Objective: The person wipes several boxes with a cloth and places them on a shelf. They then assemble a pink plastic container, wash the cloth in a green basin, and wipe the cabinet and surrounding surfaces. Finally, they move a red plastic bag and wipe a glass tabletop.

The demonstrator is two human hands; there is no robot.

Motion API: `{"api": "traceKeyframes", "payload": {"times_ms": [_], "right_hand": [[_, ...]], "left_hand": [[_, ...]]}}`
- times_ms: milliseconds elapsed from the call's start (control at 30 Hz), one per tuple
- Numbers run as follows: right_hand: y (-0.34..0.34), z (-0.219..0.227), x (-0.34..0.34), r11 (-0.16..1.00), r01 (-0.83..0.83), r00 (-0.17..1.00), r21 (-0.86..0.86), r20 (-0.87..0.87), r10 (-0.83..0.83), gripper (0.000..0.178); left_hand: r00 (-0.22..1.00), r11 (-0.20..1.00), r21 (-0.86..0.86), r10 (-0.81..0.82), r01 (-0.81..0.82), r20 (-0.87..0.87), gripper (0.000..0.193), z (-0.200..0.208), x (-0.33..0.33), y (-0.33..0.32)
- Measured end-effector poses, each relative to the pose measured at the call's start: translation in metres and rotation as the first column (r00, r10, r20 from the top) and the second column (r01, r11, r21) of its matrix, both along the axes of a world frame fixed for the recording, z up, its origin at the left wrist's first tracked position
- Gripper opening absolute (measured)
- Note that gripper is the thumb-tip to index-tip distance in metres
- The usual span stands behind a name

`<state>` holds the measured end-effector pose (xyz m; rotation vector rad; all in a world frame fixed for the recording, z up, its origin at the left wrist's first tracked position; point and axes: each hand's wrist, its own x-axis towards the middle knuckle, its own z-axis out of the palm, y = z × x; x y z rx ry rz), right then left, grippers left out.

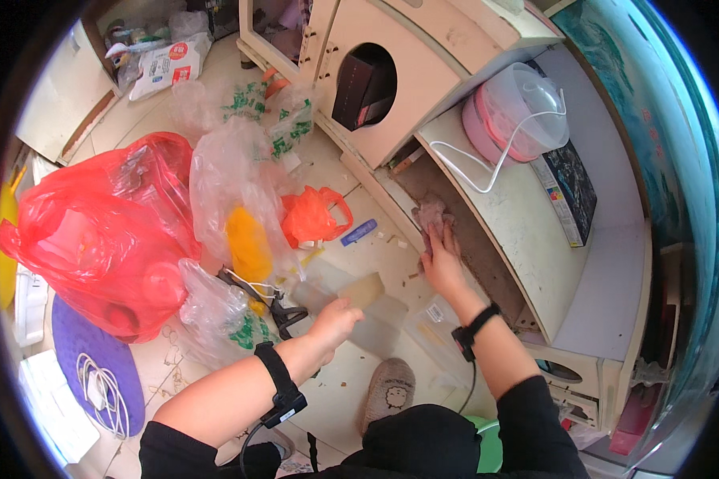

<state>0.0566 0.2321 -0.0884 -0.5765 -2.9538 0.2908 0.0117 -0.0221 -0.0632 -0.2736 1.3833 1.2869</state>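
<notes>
My right hand [442, 259] presses a crumpled pinkish-grey cloth [430, 214] against the dusty brown floor of a low cabinet shelf [487, 255]. My left hand [337, 318] is closed on the lower edge of a thin tan card-like sheet [364, 289], held just above the tiled floor at the shelf's front. A translucent plastic sheet [383, 323] lies under that hand. Both wrists wear black bands with cables.
Large red plastic bags [96, 231] and clear bags [232, 184], one with something yellow, crowd the floor to the left. A small orange bag [311, 217] and a blue marker [359, 232] lie nearby. A pink lidded container [515, 112] and a dark box [567, 191] sit on the cabinet top. A purple mat [72, 351] holds a white cable.
</notes>
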Motion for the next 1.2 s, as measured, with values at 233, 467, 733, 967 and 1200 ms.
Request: {"api": "traceKeyframes", "payload": {"times_ms": [233, 467, 733, 967, 1200], "right_hand": [[0.002, -0.032, -0.055, 0.973, -0.174, 0.985, 0.15, 0.048, 0.168, 0.059], [-0.035, -0.04, -0.111, 0.971, -0.214, 0.974, 0.108, -0.052, 0.22, 0.058], [-0.033, -0.026, -0.12, 0.951, -0.258, 0.966, 0.169, 0.018, 0.259, 0.061], [-0.012, -0.01, -0.04, 0.938, -0.251, 0.962, 0.238, 0.164, 0.216, 0.053], [0.014, -0.006, 0.118, 0.995, -0.033, 0.954, 0.094, 0.3, 0.003, 0.06]], "left_hand": [[0.981, 0.983, 0.03, -0.176, 0.179, -0.081, 0.077, 0.007, -0.002, -0.014], [0.988, 0.988, 0.036, -0.153, 0.153, 0.013, 0.072, 0.045, -0.009, -0.004], [0.996, 0.99, 0.107, -0.094, 0.092, 0.011, 0.065, 0.057, -0.016, 0.009], [0.995, 0.992, 0.122, 0.018, -0.03, 0.094, 0.055, 0.045, -0.029, 0.01], [0.995, 0.985, 0.172, 0.008, -0.025, 0.101, 0.058, 0.029, -0.04, 0.012]]}}
